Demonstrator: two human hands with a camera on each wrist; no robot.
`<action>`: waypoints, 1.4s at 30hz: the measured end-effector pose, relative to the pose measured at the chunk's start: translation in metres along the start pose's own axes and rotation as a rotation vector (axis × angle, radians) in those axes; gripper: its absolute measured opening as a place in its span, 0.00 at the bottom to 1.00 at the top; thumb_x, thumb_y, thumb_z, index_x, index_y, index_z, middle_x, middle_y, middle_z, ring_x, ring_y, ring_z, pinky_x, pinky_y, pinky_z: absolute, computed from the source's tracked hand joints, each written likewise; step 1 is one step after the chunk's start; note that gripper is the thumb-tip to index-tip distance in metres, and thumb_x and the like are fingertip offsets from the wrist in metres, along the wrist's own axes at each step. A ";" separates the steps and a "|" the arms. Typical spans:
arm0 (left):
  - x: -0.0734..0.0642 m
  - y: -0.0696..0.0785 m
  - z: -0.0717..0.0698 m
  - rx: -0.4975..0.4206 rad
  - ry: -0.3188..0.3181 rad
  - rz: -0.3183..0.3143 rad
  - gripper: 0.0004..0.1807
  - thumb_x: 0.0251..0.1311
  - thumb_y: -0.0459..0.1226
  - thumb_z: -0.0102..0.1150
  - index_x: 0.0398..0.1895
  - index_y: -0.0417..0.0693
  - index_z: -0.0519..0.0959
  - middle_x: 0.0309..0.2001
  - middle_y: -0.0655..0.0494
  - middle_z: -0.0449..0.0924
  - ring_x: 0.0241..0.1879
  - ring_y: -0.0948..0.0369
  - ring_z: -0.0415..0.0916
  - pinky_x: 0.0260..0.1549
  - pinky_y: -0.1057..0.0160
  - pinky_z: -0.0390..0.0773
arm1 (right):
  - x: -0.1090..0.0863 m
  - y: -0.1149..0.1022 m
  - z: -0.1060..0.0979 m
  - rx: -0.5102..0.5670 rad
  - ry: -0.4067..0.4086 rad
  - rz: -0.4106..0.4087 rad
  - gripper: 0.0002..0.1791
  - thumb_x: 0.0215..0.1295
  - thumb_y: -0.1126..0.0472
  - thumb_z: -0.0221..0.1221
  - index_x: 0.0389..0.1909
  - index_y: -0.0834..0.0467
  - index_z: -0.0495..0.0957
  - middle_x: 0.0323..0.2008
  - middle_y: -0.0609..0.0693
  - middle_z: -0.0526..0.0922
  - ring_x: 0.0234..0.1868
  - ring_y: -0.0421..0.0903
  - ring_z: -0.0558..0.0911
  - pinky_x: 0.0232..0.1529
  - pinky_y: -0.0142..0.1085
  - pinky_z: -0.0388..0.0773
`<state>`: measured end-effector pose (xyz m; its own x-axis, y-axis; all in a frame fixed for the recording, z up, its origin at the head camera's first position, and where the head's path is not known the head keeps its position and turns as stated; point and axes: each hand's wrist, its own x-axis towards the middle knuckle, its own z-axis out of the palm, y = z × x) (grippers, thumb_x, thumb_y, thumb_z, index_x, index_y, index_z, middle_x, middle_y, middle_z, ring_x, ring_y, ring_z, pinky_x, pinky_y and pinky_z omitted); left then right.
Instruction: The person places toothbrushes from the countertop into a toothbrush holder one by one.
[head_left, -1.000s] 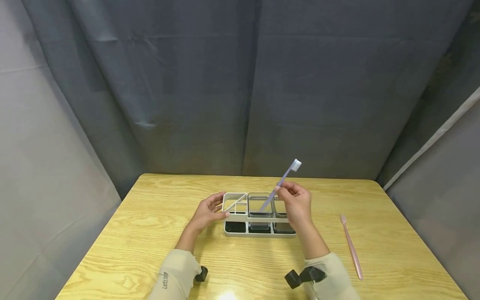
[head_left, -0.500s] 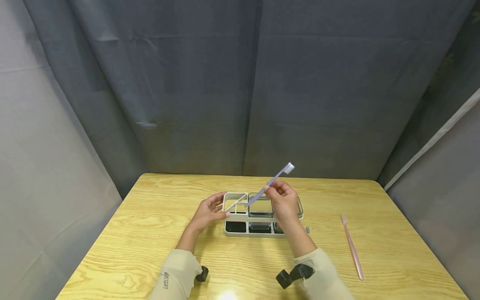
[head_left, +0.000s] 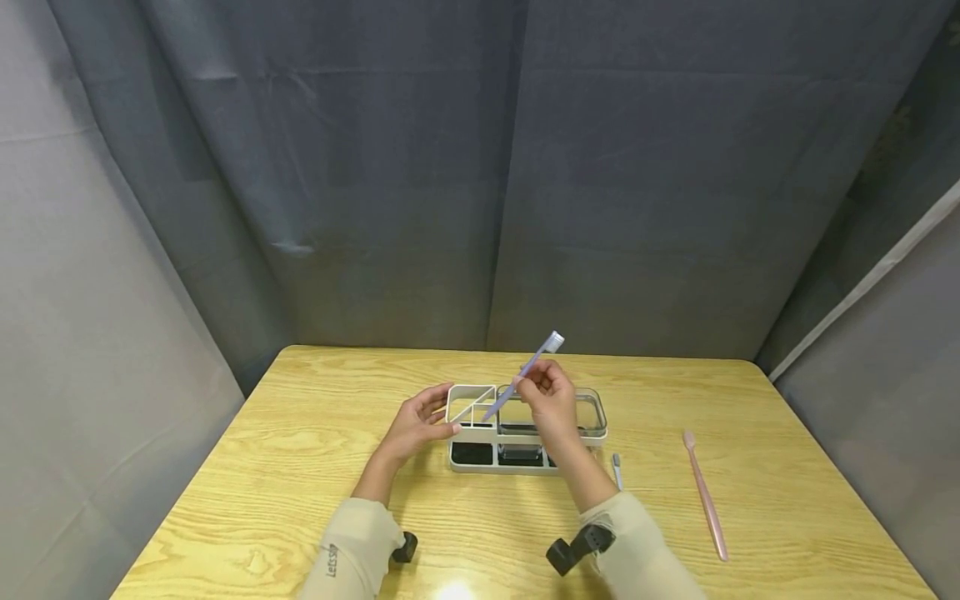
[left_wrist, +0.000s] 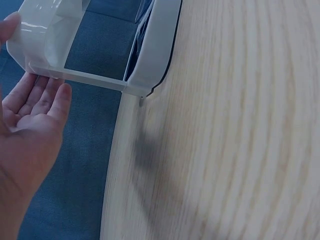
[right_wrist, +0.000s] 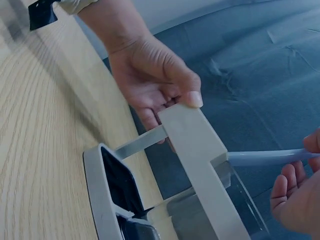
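From the head: gripping the left end of the rack [head_left: 476, 435] with the left hand [head_left: 415, 427], thumb on the front band, fingers round the outer side. Pinching the purple brush [head_left: 502, 402] in the right hand [head_left: 553, 408], bristles up and leaning right. A second ago, aiming its lower tip over the middle one of the clear cups [head_left: 601, 411]; now brought leftward, over a small compartment [head_left: 472, 416] beside the diagonal divider [head_left: 471, 405]. Judging from that, better lined up with the compartment than with any cup, though not visibly seated (depth hard to read from above). Note, too, a pale brush [head_left: 617, 461] on the counter [head_left: 480, 521], just right of the rack, now less hidden by the right forearm. Farther right, lying apart and untouched: a pink brush [head_left: 703, 498].

From the left wrist: only the left hand in sight, fingertips against the edge of the rack's upper part, thumb partly cut off.

From the right wrist: steadying the rack's upper corner under the left thumb. Holding the purple brush narrowly at the far right; handle running behind the upper band, tip hidden, hence impossible to tell whether inside the compartment.
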<state>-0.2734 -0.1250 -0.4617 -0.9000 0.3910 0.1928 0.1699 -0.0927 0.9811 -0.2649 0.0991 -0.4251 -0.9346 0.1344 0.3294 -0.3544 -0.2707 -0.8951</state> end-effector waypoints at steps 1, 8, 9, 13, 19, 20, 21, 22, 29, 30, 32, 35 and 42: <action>0.000 0.000 0.000 0.001 -0.001 0.001 0.38 0.48 0.22 0.63 0.64 0.24 0.57 0.61 0.27 0.58 0.63 0.35 0.52 0.62 0.44 0.53 | 0.000 0.001 0.000 -0.016 -0.007 0.000 0.07 0.56 0.76 0.55 0.36 0.71 0.70 0.30 0.54 0.73 0.28 0.41 0.73 0.28 0.27 0.73; -0.001 0.000 0.001 0.003 0.005 0.002 0.38 0.48 0.22 0.62 0.64 0.26 0.58 0.61 0.28 0.59 0.63 0.36 0.53 0.62 0.45 0.53 | -0.003 -0.002 0.006 -0.138 -0.040 0.012 0.09 0.57 0.76 0.56 0.38 0.77 0.72 0.31 0.58 0.75 0.30 0.41 0.74 0.31 0.27 0.75; -0.002 0.000 0.001 0.002 0.007 0.003 0.38 0.48 0.22 0.63 0.64 0.26 0.58 0.61 0.28 0.59 0.63 0.36 0.53 0.62 0.44 0.53 | -0.004 -0.005 0.008 -0.159 -0.045 0.009 0.09 0.57 0.76 0.56 0.37 0.78 0.72 0.31 0.59 0.76 0.29 0.41 0.74 0.31 0.26 0.75; -0.002 -0.001 0.001 -0.002 0.008 0.009 0.38 0.48 0.22 0.62 0.63 0.24 0.58 0.61 0.27 0.60 0.62 0.35 0.52 0.62 0.43 0.52 | -0.010 -0.016 0.015 -0.240 -0.064 -0.011 0.07 0.55 0.78 0.56 0.35 0.79 0.72 0.29 0.62 0.76 0.28 0.40 0.74 0.29 0.25 0.73; -0.001 0.000 0.002 0.003 0.004 0.008 0.38 0.48 0.22 0.62 0.63 0.24 0.57 0.61 0.27 0.59 0.62 0.34 0.52 0.62 0.43 0.52 | -0.003 0.003 0.009 -0.323 -0.105 0.002 0.06 0.54 0.76 0.58 0.33 0.73 0.75 0.28 0.58 0.77 0.28 0.44 0.74 0.28 0.26 0.72; -0.001 0.000 0.002 0.005 0.002 0.007 0.38 0.48 0.22 0.62 0.64 0.24 0.57 0.61 0.28 0.59 0.62 0.34 0.52 0.62 0.43 0.52 | -0.002 0.007 0.008 -0.337 -0.110 0.008 0.05 0.53 0.76 0.59 0.33 0.72 0.75 0.28 0.58 0.77 0.28 0.45 0.74 0.27 0.26 0.72; -0.001 0.000 0.001 0.003 0.001 0.006 0.38 0.48 0.22 0.62 0.64 0.24 0.57 0.61 0.27 0.59 0.62 0.34 0.51 0.62 0.43 0.52 | 0.000 0.010 0.006 -0.352 -0.115 0.016 0.05 0.53 0.76 0.59 0.33 0.71 0.76 0.27 0.57 0.78 0.28 0.45 0.74 0.27 0.26 0.72; -0.001 0.000 0.001 0.004 -0.002 0.007 0.38 0.48 0.22 0.62 0.64 0.24 0.57 0.61 0.27 0.58 0.63 0.34 0.52 0.62 0.43 0.52 | 0.001 0.011 0.006 -0.371 -0.120 0.021 0.05 0.53 0.75 0.60 0.32 0.70 0.76 0.27 0.56 0.78 0.27 0.45 0.74 0.27 0.26 0.72; -0.001 0.000 0.001 0.006 -0.006 0.003 0.38 0.48 0.22 0.62 0.64 0.26 0.57 0.61 0.28 0.59 0.63 0.36 0.53 0.62 0.44 0.52 | 0.002 0.011 0.005 -0.511 -0.202 0.040 0.08 0.49 0.75 0.60 0.32 0.67 0.75 0.26 0.53 0.77 0.27 0.46 0.73 0.25 0.29 0.72; -0.001 0.000 0.002 0.007 -0.007 0.004 0.38 0.48 0.22 0.62 0.64 0.26 0.58 0.61 0.28 0.59 0.63 0.36 0.53 0.62 0.44 0.53 | 0.002 0.010 0.005 -0.528 -0.211 0.043 0.08 0.49 0.75 0.60 0.32 0.66 0.75 0.26 0.53 0.76 0.27 0.46 0.73 0.25 0.29 0.72; -0.001 0.000 0.001 0.010 -0.008 0.006 0.38 0.49 0.22 0.62 0.64 0.26 0.58 0.61 0.28 0.59 0.63 0.37 0.53 0.62 0.45 0.53 | 0.002 0.011 0.005 -0.558 -0.220 0.049 0.07 0.49 0.74 0.60 0.31 0.66 0.75 0.26 0.52 0.76 0.27 0.46 0.73 0.26 0.30 0.73; 0.000 -0.001 0.001 0.009 -0.007 0.009 0.37 0.49 0.22 0.62 0.64 0.26 0.58 0.61 0.29 0.60 0.63 0.36 0.53 0.62 0.45 0.53 | 0.002 0.011 0.006 -0.597 -0.226 0.060 0.06 0.50 0.72 0.61 0.30 0.65 0.75 0.26 0.52 0.77 0.27 0.46 0.74 0.26 0.31 0.73; -0.001 -0.001 0.001 0.020 -0.002 0.005 0.38 0.49 0.22 0.62 0.64 0.26 0.58 0.61 0.29 0.60 0.62 0.38 0.55 0.62 0.45 0.54 | 0.002 0.014 0.004 -0.637 -0.248 0.046 0.05 0.50 0.72 0.61 0.28 0.65 0.75 0.24 0.51 0.77 0.26 0.44 0.74 0.25 0.30 0.72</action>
<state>-0.2728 -0.1244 -0.4631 -0.8981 0.3927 0.1981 0.1827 -0.0765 0.9802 -0.2717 0.0922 -0.4357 -0.9547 -0.1064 0.2778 -0.2975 0.3534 -0.8869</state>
